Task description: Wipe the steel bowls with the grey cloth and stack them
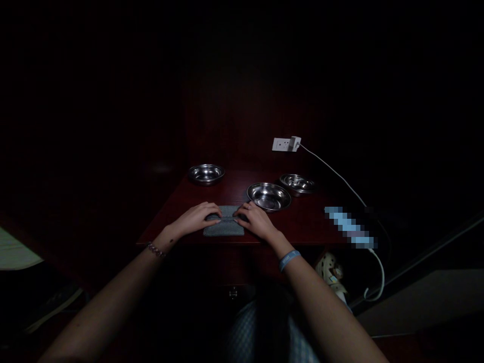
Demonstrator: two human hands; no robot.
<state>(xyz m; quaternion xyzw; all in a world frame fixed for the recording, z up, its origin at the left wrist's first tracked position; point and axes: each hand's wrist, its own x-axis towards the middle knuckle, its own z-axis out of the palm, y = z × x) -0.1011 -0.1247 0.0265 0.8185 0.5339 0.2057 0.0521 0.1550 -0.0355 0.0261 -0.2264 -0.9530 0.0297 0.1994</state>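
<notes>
A folded grey cloth (pixel 227 230) lies near the front edge of the dark red table, with a crease or seam running across its middle. My left hand (pixel 194 218) rests on the cloth's left part, thumb and fingers curled in and pinching it near the crease. On the right side, my right hand (pixel 259 221) pinches the cloth the same way, its fingertips facing those of the left. A shiny metal bowl (pixel 269 195) stands just beyond my right hand. Exactly how much fabric is between the fingertips is hard to see in the dim light.
Another metal bowl (pixel 206 174) stands at the back left, and further metal bowlware (pixel 297 184) at the back right. A white charger (pixel 295 143) sits in the wall socket (pixel 280 144). Its cable (pixel 340 176) runs down to a blurred-out blue object (pixel 350 228) at the right.
</notes>
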